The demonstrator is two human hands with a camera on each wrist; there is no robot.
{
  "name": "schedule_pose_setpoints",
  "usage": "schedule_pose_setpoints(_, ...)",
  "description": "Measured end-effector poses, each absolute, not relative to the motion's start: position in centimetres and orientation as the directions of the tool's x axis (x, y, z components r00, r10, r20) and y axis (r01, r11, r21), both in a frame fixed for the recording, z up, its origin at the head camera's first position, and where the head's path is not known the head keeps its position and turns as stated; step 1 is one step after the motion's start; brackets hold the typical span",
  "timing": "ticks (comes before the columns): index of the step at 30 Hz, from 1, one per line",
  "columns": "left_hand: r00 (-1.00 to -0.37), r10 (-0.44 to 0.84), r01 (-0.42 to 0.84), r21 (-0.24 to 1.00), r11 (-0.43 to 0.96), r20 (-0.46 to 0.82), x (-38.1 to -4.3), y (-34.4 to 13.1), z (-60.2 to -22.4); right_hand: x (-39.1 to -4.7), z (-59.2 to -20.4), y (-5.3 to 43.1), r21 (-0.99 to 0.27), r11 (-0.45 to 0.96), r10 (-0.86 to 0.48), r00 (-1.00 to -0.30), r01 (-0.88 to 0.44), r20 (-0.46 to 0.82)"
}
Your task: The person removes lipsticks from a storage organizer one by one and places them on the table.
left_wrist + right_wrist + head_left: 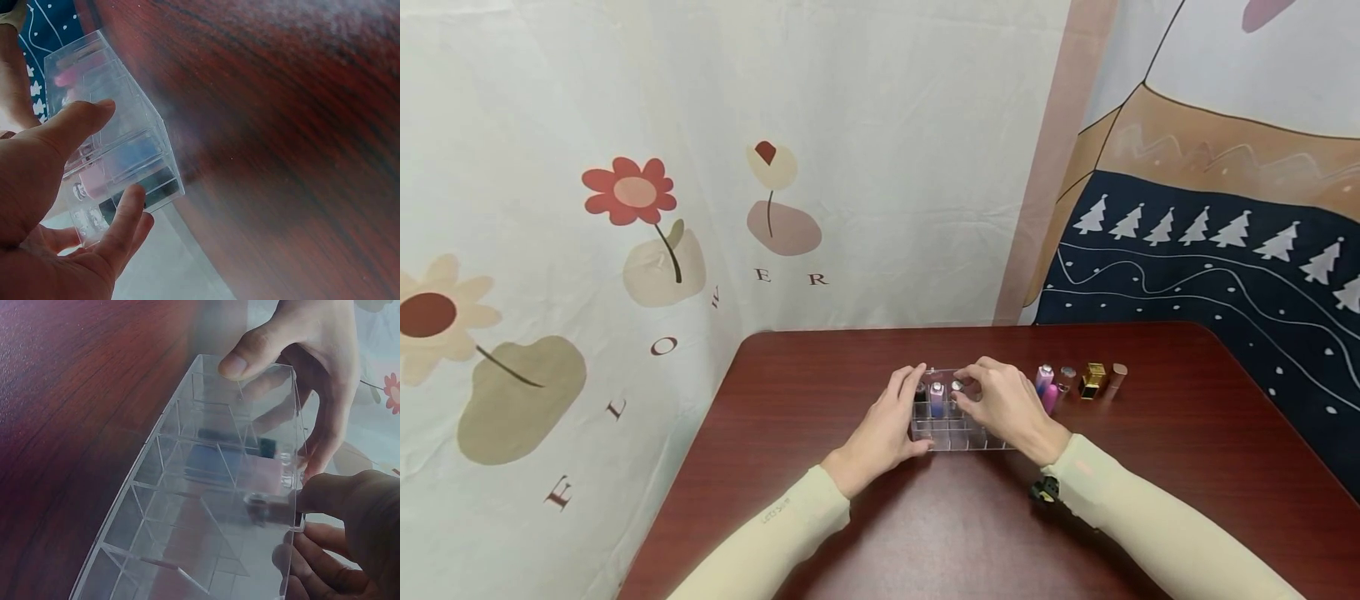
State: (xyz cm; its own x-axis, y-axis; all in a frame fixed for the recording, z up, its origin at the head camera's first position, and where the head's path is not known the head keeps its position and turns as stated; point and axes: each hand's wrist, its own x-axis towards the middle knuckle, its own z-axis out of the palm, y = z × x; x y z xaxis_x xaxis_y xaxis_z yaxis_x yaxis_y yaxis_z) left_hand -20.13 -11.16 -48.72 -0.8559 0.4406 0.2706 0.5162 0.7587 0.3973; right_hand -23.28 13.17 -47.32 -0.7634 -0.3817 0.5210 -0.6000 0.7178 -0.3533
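My left hand (886, 421) grips the left end of a clear plastic lipstick organizer (940, 440), thumb at the front and fingers at the back. Divided into small compartments, the organizer stands on the table. A pink-and-blue lipstick (937, 402) stands upright in its back row. To the left of that is a dark tube (159, 190), close to my left fingers. My right hand (1009, 407) pinches the top of a small lipstick tube (274, 510) between thumb and fingers. That tube sits inside the back row beside the pink-and-blue one, blurred through the clear wall.
Right of the organizer stand a pink-purple lipstick (1044, 377), a magenta tube (1050, 399), a clear-capped one (1067, 379), a gold one (1092, 381) and a brownish-pink one (1116, 381). The dark red wooden table (940, 525) meets printed cloth (880, 167) behind.
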Motion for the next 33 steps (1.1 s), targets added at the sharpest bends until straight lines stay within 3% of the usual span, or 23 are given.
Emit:
schedule_pose_setpoints(15,-0.852,0.443,0.522,0.389,0.759,0.279,-20.3,-11.2,-49.0,-23.1,-47.1,13.4,-0.388,0.700,-0.367,-0.768,-0.600,0.524)
schedule_pose_setpoints(33,-0.854,0.440,0.519,0.394,0.758,0.278,-20.2,-11.2,-48.9,-22.6,-46.2,13.8,-0.379,0.664,-0.361,-0.720,-0.644,0.592)
